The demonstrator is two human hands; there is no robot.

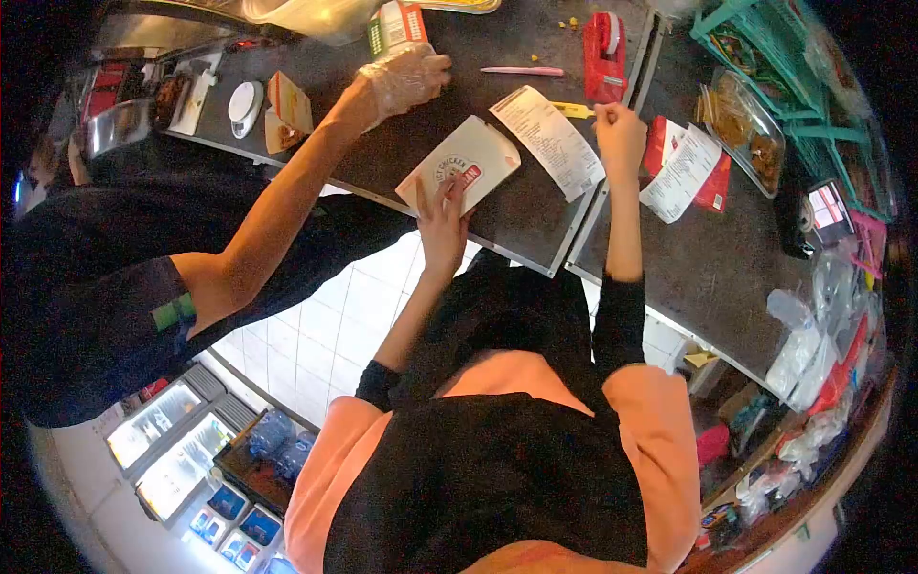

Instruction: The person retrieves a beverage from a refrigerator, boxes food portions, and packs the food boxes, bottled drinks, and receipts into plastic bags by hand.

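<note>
A white printed box (pixel 488 153) lies at the counter's front edge, and my left hand (pixel 442 222) rests on it with its fingers spread. My right hand (pixel 620 134) is closed by the end of a yellow marker or cutter (pixel 571 110); whether its fingers grip the tool or something else is hidden. Between my hands lies a long printed receipt (pixel 550 139). A red tape dispenser (pixel 604 57) stands just beyond my right hand. To the right, another receipt (pixel 684 172) lies over a red packet (pixel 712 191). Farther back is a pink pen (pixel 522 71).
At the left, a co-worker's gloved hand (pixel 406 78) is at a small printed carton (pixel 397 29). A white scale (pixel 245 103) and an open carton (pixel 287 107) stand farther left. A clear food container (pixel 751 134) and green racks (pixel 765 48) are at the right.
</note>
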